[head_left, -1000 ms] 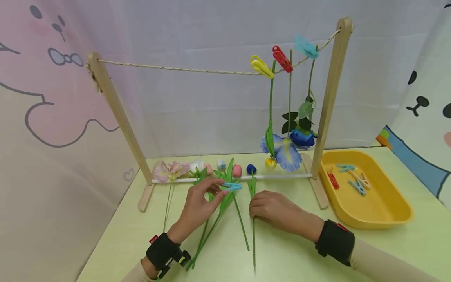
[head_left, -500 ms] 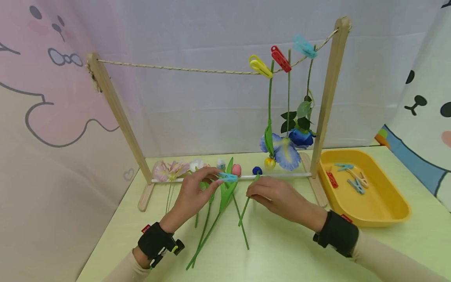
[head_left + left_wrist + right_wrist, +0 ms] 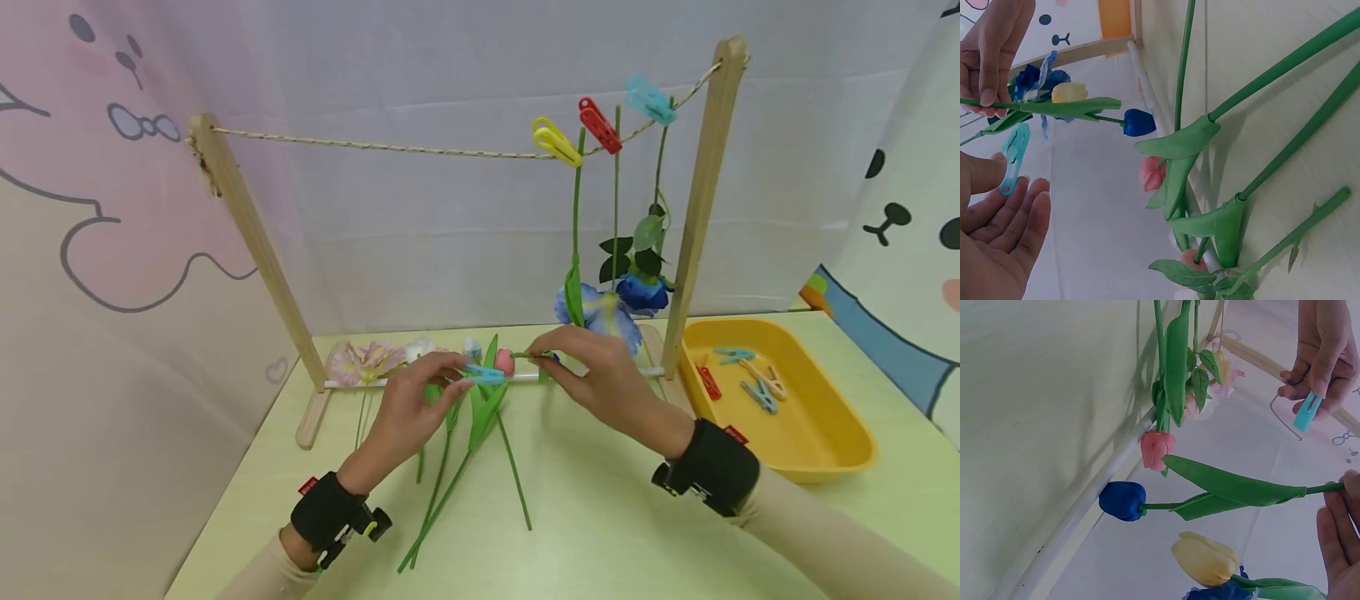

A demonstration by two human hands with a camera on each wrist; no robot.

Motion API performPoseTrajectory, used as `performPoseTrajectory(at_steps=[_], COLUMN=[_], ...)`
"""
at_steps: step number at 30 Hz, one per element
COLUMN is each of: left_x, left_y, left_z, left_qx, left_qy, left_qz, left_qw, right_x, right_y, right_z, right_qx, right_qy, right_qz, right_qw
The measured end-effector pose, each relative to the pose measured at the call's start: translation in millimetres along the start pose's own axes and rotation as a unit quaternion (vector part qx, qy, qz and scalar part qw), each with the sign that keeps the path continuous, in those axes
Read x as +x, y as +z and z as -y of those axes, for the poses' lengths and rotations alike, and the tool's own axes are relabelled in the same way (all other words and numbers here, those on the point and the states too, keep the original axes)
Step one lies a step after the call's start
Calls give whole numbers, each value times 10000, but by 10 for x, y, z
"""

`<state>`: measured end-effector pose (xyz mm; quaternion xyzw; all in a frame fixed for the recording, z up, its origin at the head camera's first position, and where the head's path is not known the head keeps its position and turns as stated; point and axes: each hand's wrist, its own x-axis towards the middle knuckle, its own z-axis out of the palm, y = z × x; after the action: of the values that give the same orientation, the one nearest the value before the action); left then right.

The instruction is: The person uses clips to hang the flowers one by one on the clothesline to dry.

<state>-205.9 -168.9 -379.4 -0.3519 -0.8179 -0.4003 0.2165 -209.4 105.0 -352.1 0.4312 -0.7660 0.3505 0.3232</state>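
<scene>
My left hand (image 3: pixel 420 398) pinches a light blue clothespin (image 3: pixel 484 374) between thumb and fingers, above green tulip leaves. To its right, my right hand (image 3: pixel 603 367) pinches the stem of a blue tulip (image 3: pixel 1122 500). In the right wrist view the bloom hangs below the hand, near the white bar (image 3: pixel 1060 531). Fingers hide most of this flower in the head view. Behind that hand, an iris (image 3: pixel 611 319) and a blue rose (image 3: pixel 642 292) hang head down from a rope (image 3: pixel 375 147). A yellow tulip (image 3: pixel 1205 559) hangs there too.
Yellow, red and blue clothespins grip the rope between two wooden posts (image 3: pixel 701 208). Several flowers lie on the table, among them a pink tulip (image 3: pixel 505 362) and a pale pink flower (image 3: pixel 365 363). A yellow tray (image 3: pixel 795 446) with several clothespins stands at the right.
My right hand has lifted the blue tulip off the table and turned it, its stem swinging upward. The left hand has shifted slightly left and up with the clothespin.
</scene>
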Motion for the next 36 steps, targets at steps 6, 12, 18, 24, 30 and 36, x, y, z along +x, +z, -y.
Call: performPoseTrajectory(at_steps=[6,12,18,24,30,36], left_x=[134,383,715,1042,1286,1475], left_y=[-150,-367,-565,-696,-815,-939], left_z=[-67,-182,-381,-573,-735,-915], left_qx=[255,495,683,930,1171,1274], left_qy=[227,618,1228,1682,1862,1810], left_qz=[-89,-207,-376,-424,-487,-645], left_qw=[9994,9966,9894,9804,9743,9731], right_x=[91,295,566,678,748,826], right_y=[-58,-136,-293,-343,-373,-411], right_z=[13,114,377,299,270,275], right_qx=[-29,-2,405,733,728,579], right_qy=[100,358,1067,1359,1398,1438], right_qz=[-353,-642,-631,-628,-611,-719], right_qw=[9993,9973,9915,9860,9856,9853])
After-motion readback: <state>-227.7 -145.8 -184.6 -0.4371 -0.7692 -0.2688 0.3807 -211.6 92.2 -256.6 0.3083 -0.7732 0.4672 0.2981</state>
